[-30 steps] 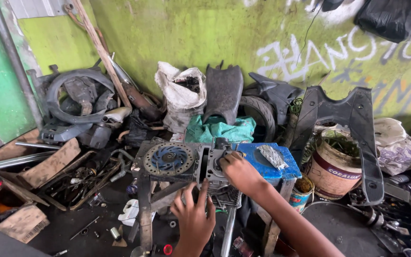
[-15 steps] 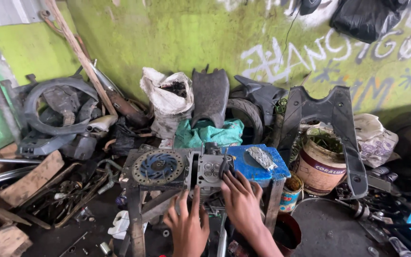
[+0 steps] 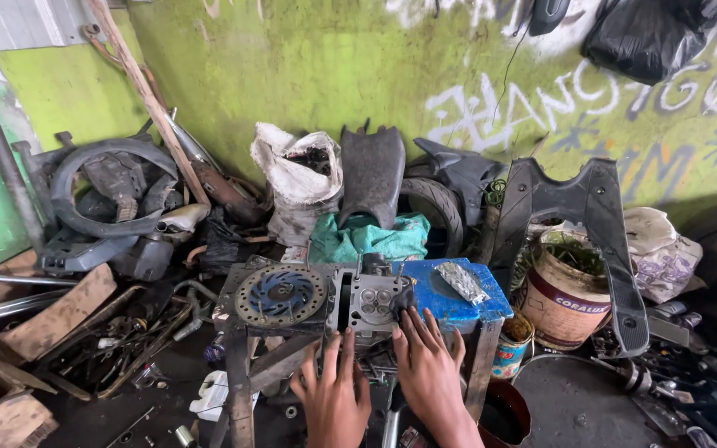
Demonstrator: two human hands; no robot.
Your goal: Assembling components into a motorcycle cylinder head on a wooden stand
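A grey metal engine cylinder head (image 3: 368, 300) rests on a small metal stand (image 3: 242, 365), beside a round brake disc (image 3: 280, 294) on its left. My left hand (image 3: 335, 396) lies just below the head, fingers spread, touching its front edge. Fingers apart, my right hand (image 3: 430, 369) reaches to the head's right side, fingertips against it and a dark piece there. To the right sits a blue stool top (image 3: 456, 292) with a crumpled grey rag or foil (image 3: 461, 282) on it. Neither hand grips anything that I can see.
Scooter body panels (image 3: 584, 241), a tyre (image 3: 435, 209), a white sack (image 3: 302, 176) and a green cloth (image 3: 367, 239) pile against the green wall. A paint bucket (image 3: 573, 297) stands at right, a small can (image 3: 511, 342) by the stool. Scrap metal and planks (image 3: 60, 314) lie at left.
My view has shifted lower and closer. My right hand has slid from the top of the cylinder head down to its right front edge; my left hand stays below it.
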